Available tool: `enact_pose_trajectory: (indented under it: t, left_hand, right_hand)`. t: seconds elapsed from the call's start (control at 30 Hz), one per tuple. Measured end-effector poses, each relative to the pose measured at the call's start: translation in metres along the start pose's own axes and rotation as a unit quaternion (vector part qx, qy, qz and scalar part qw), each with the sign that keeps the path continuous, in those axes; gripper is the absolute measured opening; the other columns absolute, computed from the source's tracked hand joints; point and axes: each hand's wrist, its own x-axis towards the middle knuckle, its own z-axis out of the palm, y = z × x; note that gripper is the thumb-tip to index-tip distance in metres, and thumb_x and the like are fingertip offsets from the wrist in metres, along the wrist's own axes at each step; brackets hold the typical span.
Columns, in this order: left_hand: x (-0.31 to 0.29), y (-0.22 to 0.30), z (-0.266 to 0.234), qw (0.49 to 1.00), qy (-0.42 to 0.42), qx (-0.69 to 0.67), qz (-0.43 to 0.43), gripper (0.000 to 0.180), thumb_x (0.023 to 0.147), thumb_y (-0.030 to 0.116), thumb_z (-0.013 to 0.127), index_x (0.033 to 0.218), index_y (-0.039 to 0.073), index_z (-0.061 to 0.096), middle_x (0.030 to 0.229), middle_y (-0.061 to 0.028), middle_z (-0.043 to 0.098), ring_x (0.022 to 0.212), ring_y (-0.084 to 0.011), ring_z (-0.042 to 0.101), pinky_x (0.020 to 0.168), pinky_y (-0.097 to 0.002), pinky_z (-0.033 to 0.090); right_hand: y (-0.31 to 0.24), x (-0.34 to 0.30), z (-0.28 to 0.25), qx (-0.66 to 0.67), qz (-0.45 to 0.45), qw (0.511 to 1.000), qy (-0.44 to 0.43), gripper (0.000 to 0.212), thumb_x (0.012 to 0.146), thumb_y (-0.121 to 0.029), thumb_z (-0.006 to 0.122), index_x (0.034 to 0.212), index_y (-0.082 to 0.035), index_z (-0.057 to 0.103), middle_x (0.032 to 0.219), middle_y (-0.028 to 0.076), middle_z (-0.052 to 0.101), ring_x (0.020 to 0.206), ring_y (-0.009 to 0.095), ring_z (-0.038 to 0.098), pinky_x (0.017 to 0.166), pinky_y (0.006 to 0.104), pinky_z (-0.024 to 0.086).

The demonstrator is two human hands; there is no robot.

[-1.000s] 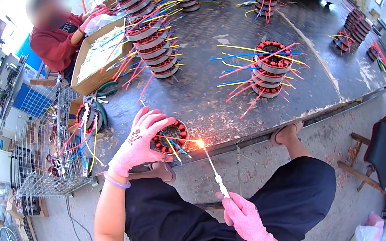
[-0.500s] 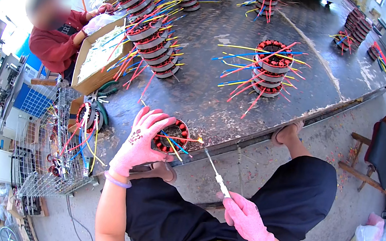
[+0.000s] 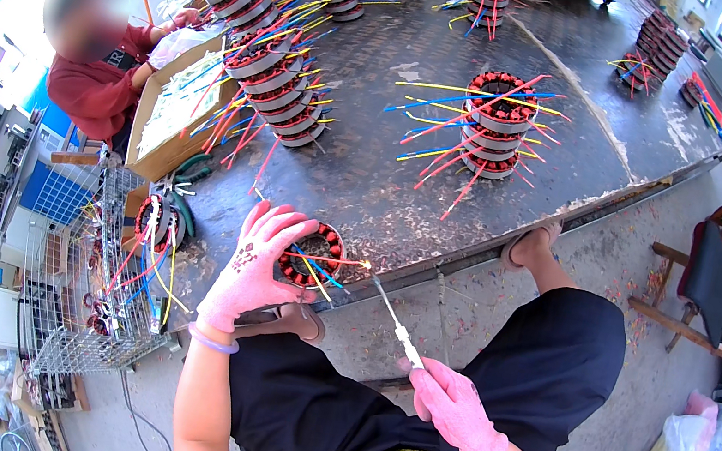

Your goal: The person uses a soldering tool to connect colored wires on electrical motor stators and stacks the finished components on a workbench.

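Observation:
My left hand (image 3: 246, 278), in a pink glove, curves around a motor stator (image 3: 341, 243) at the table's near edge, thumb in front and fingers behind. Red windings line this ring. Red, blue and yellow wires stick out of it to the right. At the end of the red wire (image 3: 341, 262) a small flame (image 3: 365, 264) glows. My right hand (image 3: 456, 412), gloved too, is closed on a slim torch-like tool (image 3: 401, 330) with a white handle and thin metal tube. The tube's tip is just below and right of the flame.
Stacked stators (image 3: 495, 138) with wires stand on the dark table (image 3: 370, 166), taller stacks (image 3: 276, 73) behind left. Pliers (image 3: 192, 168) lie by a cardboard box (image 3: 145, 142), where a co-worker (image 3: 97, 88) sits. A wire rack (image 3: 103, 299) is left, a chair (image 3: 712, 278) right.
The view has shifted slightly, so the scene sits a little further left. Both hands keep their holds, and the flame at the red wire's end looks smaller.

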Motion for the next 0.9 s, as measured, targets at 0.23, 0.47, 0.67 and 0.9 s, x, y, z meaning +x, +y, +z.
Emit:
enact_pose_trajectory:
  t: [0.23, 0.47, 0.67, 0.9]
  left_hand:
    - [0.001, -0.001, 0.000, 1.000, 0.000, -0.004, 0.004, 0.089, 0.053, 0.031, 0.089, 0.134, 0.012, 0.057, 0.132, -0.0104, 0.056, 0.134, -0.0307, 0.044, 0.120, -0.0503, 0.021]
    - [0.000, 0.000, -0.001, 1.000, -0.004, 0.000, -0.004, 0.088, 0.054, 0.034, 0.088, 0.134, 0.012, 0.057, 0.134, -0.0108, 0.055, 0.135, -0.0307, 0.043, 0.121, -0.0503, 0.020]
    - [0.000, -0.002, 0.001, 1.000, -0.007, 0.001, 0.001, 0.088, 0.055, 0.036, 0.087, 0.134, 0.011, 0.057, 0.135, -0.0120, 0.054, 0.136, -0.0320, 0.042, 0.121, -0.0508, 0.019]
    - [0.001, -0.003, 0.000, 1.000, -0.016, 0.004, -0.002, 0.089, 0.055, 0.036, 0.088, 0.135, 0.011, 0.056, 0.136, -0.0123, 0.054, 0.137, -0.0329, 0.041, 0.121, -0.0512, 0.018]
  right_hand:
    - [0.008, 0.000, 0.000, 0.047, 0.001, 0.999, 0.001, 0.034, 0.103, -0.025, 0.049, 0.124, 0.000, 0.060, 0.065, -0.001, 0.050, 0.058, 0.006, 0.045, 0.054, 0.0254, 0.039]
    - [0.000, -0.001, 0.000, 0.042, 0.022, 0.999, -0.007, 0.036, 0.103, -0.026, 0.049, 0.125, 0.000, 0.059, 0.065, -0.002, 0.050, 0.058, 0.005, 0.044, 0.053, 0.0241, 0.038]
    - [0.007, 0.000, 0.000, 0.041, 0.001, 0.999, -0.002, 0.036, 0.103, -0.026, 0.049, 0.125, 0.000, 0.059, 0.064, -0.002, 0.050, 0.057, 0.005, 0.044, 0.053, 0.0242, 0.038]
    - [0.010, 0.002, -0.001, 0.019, -0.008, 1.000, -0.007, 0.034, 0.103, -0.027, 0.048, 0.117, 0.001, 0.060, 0.064, -0.001, 0.050, 0.057, 0.006, 0.045, 0.054, 0.0259, 0.038]
